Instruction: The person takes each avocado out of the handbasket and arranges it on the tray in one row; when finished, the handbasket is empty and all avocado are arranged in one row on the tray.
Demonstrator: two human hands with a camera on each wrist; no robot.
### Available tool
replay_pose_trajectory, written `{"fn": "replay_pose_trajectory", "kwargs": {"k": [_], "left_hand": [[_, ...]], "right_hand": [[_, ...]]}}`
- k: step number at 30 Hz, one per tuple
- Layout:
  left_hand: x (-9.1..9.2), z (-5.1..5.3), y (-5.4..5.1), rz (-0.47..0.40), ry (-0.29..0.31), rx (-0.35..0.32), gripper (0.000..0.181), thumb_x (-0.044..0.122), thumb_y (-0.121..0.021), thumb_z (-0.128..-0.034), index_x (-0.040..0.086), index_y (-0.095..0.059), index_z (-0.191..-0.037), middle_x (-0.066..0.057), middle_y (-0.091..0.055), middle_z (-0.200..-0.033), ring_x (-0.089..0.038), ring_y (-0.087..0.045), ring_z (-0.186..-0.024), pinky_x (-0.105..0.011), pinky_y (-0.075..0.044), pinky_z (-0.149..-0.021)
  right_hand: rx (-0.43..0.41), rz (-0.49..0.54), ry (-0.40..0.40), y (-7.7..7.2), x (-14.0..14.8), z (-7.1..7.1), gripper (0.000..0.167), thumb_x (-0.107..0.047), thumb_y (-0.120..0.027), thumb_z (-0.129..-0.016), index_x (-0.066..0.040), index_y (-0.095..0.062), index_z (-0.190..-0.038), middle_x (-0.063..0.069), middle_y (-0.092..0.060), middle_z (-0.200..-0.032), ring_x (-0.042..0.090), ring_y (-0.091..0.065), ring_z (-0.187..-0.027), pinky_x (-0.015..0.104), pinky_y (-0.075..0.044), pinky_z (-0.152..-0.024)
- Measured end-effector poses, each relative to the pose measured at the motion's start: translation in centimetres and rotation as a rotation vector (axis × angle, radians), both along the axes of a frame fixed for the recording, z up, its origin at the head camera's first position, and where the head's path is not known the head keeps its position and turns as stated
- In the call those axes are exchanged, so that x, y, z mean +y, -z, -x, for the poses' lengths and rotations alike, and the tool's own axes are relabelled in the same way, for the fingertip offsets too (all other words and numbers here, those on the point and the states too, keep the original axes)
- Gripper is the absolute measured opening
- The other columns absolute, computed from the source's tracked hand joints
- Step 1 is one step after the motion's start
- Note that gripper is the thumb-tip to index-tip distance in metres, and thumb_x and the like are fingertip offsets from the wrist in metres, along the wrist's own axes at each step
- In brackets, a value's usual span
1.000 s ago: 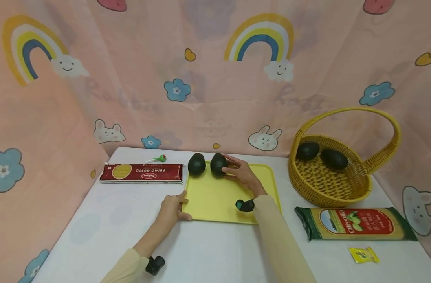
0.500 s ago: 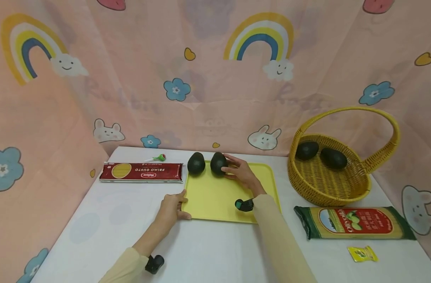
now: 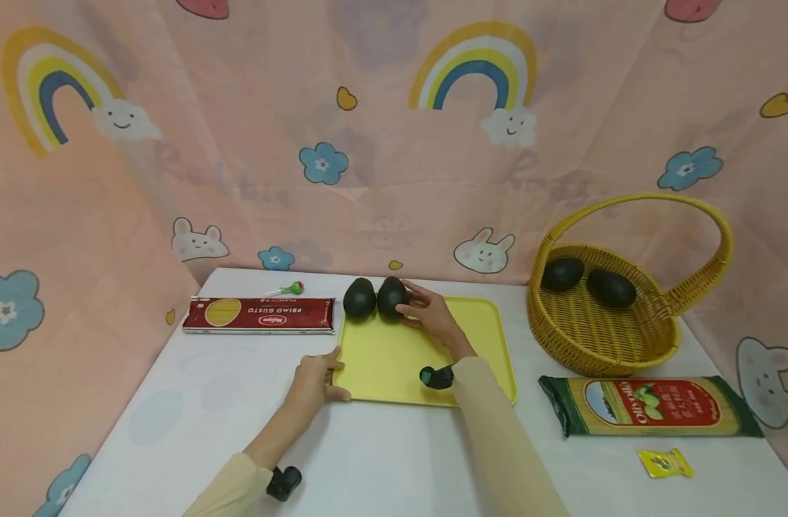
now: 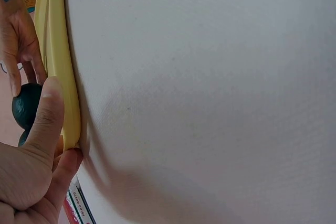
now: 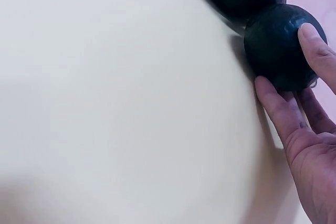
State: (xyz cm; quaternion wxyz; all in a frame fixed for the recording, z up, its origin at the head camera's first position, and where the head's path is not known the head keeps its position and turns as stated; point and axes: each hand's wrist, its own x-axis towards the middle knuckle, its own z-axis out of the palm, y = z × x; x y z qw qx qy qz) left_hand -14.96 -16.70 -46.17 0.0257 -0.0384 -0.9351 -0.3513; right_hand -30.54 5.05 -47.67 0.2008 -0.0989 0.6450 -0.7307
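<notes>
Two dark avocados stand side by side at the back left of the yellow tray (image 3: 400,366). My right hand (image 3: 435,322) holds the right avocado (image 3: 388,298) from its right side. In the right wrist view the thumb lies on top of that avocado and the fingers reach round its near side. It sits against or very close to the left avocado (image 3: 358,299). My left hand (image 3: 311,380) grips the tray's front left corner, its thumb (image 4: 48,108) along the rim in the left wrist view.
A yellow wicker basket (image 3: 541,337) with two more avocados stands at the right. Before it lie a green-and-gold pasta pack (image 3: 652,408) and a small yellow wrapped sweet (image 3: 665,464). Left of the tray are a red spaghetti pack (image 3: 258,316) and a lollipop (image 3: 295,289).
My right hand has shifted left with the right avocado, narrowing the gap to the left avocado. My left hand has stayed on the tray corner.
</notes>
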Motion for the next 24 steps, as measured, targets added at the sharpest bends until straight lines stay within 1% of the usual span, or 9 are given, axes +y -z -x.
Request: {"fn": "replay_pose_trajectory", "kwargs": {"k": [5,12,16,18,24], "left_hand": [[0.1,0.0,0.0,-0.003,-0.001,-0.002,0.064,0.009,-0.089,-0.0503,-0.015,-0.066,-0.105,-0.024,-0.058,-0.125,-0.028,-0.066,-0.097,-0.034,-0.056,-0.075],[0.1,0.0,0.1,-0.019,0.005,-0.003,0.064,0.007,-0.089,-0.0503,-0.016,-0.066,-0.105,-0.025,-0.057,-0.125,-0.028,-0.067,-0.095,-0.033,-0.056,-0.075],[0.1,0.0,0.1,-0.015,0.005,-0.006,0.063,0.008,-0.088,-0.0511,-0.016,-0.066,-0.105,-0.025,-0.057,-0.125,-0.028,-0.067,-0.097,-0.033,-0.056,-0.076],[0.1,0.1,0.1,-0.015,-0.002,-0.011,0.065,0.008,-0.088,-0.0517,-0.015,-0.065,-0.107,-0.025,-0.057,-0.125,-0.029,-0.067,-0.097,-0.033,-0.056,-0.077],[0.0,0.2,0.2,-0.019,-0.011,-0.02,0.067,0.009,-0.088,-0.0522,-0.015,-0.064,-0.11,-0.025,-0.057,-0.125,-0.029,-0.066,-0.099,-0.034,-0.055,-0.079]], "right_hand": [[-0.016,-0.018,-0.002,-0.3,0.3,-0.1,0.066,0.003,-0.06,-0.091,-0.015,-0.036,-0.149,0.019,-0.037,-0.148,0.034,-0.046,-0.128,0.041,-0.049,-0.092],[-0.015,-0.058,0.006,-0.2,0.7,0.1,0.065,0.004,-0.061,-0.09,-0.014,-0.038,-0.148,0.019,-0.04,-0.145,0.034,-0.049,-0.125,0.039,-0.051,-0.09],[-0.019,-0.051,0.002,-0.4,1.0,0.1,0.066,0.004,-0.061,-0.09,-0.013,-0.036,-0.149,0.02,-0.041,-0.145,0.034,-0.049,-0.125,0.04,-0.05,-0.091],[-0.018,-0.038,-0.003,-0.5,1.2,0.1,0.066,0.005,-0.06,-0.09,-0.012,-0.035,-0.149,0.021,-0.04,-0.145,0.035,-0.048,-0.125,0.041,-0.049,-0.092],[-0.011,-0.034,-0.019,-0.9,1.8,0.1,0.065,0.005,-0.06,-0.091,-0.009,-0.034,-0.149,0.021,-0.036,-0.148,0.035,-0.047,-0.126,0.043,-0.047,-0.095]]}}
